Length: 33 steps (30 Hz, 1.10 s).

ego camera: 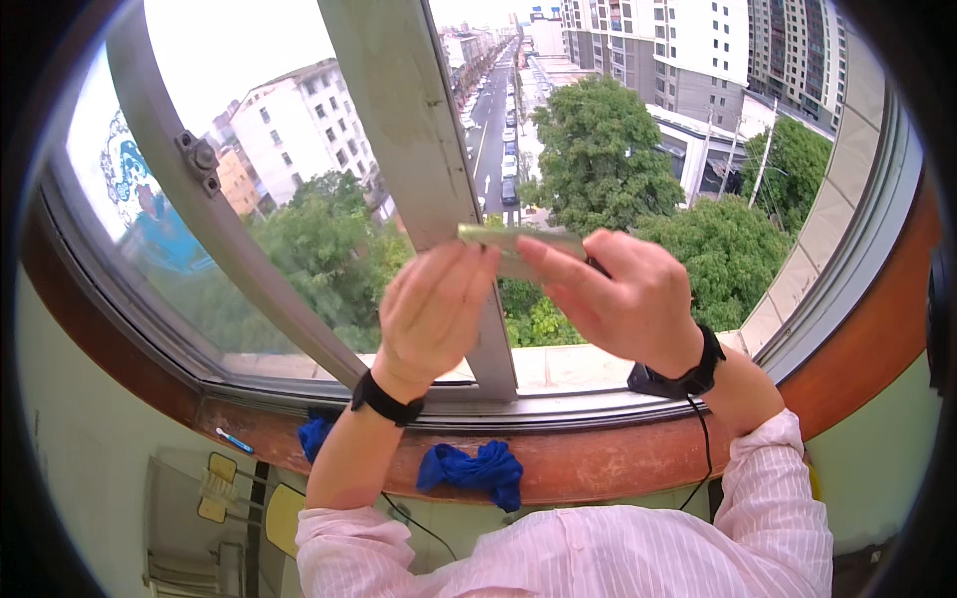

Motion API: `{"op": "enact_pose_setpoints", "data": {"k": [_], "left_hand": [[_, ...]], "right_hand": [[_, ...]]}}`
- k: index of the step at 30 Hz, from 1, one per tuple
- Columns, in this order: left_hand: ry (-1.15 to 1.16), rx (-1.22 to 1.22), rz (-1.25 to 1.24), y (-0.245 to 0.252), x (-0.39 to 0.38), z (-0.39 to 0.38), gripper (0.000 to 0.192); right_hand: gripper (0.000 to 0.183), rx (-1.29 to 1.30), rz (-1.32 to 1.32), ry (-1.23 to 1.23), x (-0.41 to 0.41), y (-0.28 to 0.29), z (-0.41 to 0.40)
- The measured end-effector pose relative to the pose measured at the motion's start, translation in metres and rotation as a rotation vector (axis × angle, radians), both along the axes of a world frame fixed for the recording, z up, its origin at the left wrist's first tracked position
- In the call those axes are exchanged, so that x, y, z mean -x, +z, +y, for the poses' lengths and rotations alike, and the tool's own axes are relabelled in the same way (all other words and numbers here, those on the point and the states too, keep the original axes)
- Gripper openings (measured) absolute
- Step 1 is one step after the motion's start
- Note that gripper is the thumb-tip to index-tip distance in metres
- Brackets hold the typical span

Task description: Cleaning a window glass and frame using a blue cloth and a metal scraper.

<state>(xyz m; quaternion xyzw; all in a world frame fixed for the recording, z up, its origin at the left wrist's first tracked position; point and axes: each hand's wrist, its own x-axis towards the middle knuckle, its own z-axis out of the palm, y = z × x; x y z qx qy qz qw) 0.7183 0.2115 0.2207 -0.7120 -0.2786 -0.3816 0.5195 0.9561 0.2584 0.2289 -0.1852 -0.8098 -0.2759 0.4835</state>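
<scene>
My right hand [632, 295] grips a flat metal-bladed tool [557, 241], a knife or a scraper. Its index finger lies along the blade, and a bit of dark handle shows under the palm. At the blade's far end are the bunched fingertips of my left hand [437, 306], slightly blurred; whether they pinch the blade or only touch it is unclear. Both hands are raised before the sliding window, next to the upright metal frame [396, 127] of its sash. A black band circles each wrist.
Blue cloths [472, 469] lie on the reddish-brown wooden sill [598, 463], one partly behind my left forearm. A small blue-and-white brush-like item [235, 441] rests at the left. Below stands a yellow chair [286, 519]. The right window half opens onto a street far below; black cords hang near my arms.
</scene>
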Motion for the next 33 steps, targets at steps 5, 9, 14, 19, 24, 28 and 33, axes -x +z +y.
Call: {"op": "enact_pose_setpoints", "data": {"k": [5, 9, 14, 19, 24, 28, 33], "left_hand": [[0.018, -0.06, -0.026, 0.014, -0.003, 0.007, 0.028], [-0.001, -0.128, -0.011, 0.048, 0.003, 0.008, 0.03], [-0.019, -0.093, -0.004, 0.04, 0.001, 0.005, 0.034], [-0.016, -0.191, -0.054, 0.076, 0.005, 0.01, 0.033], [-0.033, -0.141, -0.06, 0.063, 0.008, 0.011, 0.034], [-0.037, -0.194, -0.084, 0.081, 0.012, 0.014, 0.035], [0.009, -0.153, -0.116, 0.062, 0.011, 0.003, 0.034]], "right_hand": [[0.059, 0.028, -0.001, 0.021, 0.0, 0.012, 0.003], [0.056, -0.04, 0.012, 0.016, 0.005, 0.042, 0.007], [0.054, -0.037, -0.008, 0.057, 0.002, 0.038, 0.009], [0.049, -0.142, -0.015, 0.032, 0.011, 0.082, 0.01], [0.048, -0.132, -0.076, -0.003, 0.005, 0.077, 0.003], [0.046, -0.257, -0.115, -0.031, 0.011, 0.104, 0.011], [0.045, -0.177, -0.171, -0.07, 0.012, 0.086, 0.006]]}}
